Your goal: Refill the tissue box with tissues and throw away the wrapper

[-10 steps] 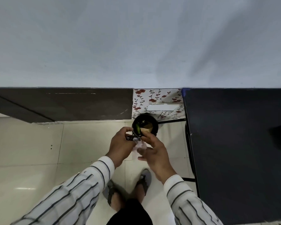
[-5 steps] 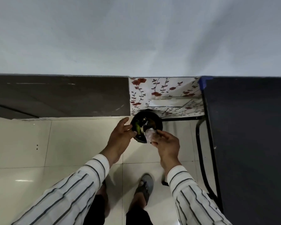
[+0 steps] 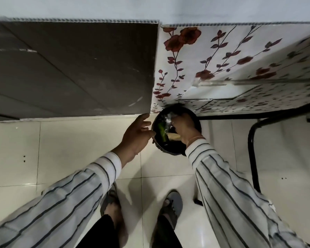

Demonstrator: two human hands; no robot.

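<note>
A small round black bin (image 3: 170, 149) stands on the floor against the wall. Inside it lie a green item (image 3: 162, 132) and something tan (image 3: 174, 136). My right hand (image 3: 183, 127) reaches down into the bin's mouth, fingers pinched on a crumpled clear plastic wrapper (image 3: 167, 120). My left hand (image 3: 137, 136) hovers at the bin's left rim with fingers spread and nothing in it. The tissue box is not in view.
A dark panel (image 3: 75, 68) and a floral-patterned board (image 3: 222, 65) lean against the wall behind the bin. A black metal table leg (image 3: 252, 149) curves down at the right. My sandalled feet (image 3: 170, 206) stand on pale floor tiles (image 3: 61, 144).
I have leaned closer to the bin. My right hand moved from above the rim down into the bin with the wrapper; my left hand stays beside the rim.
</note>
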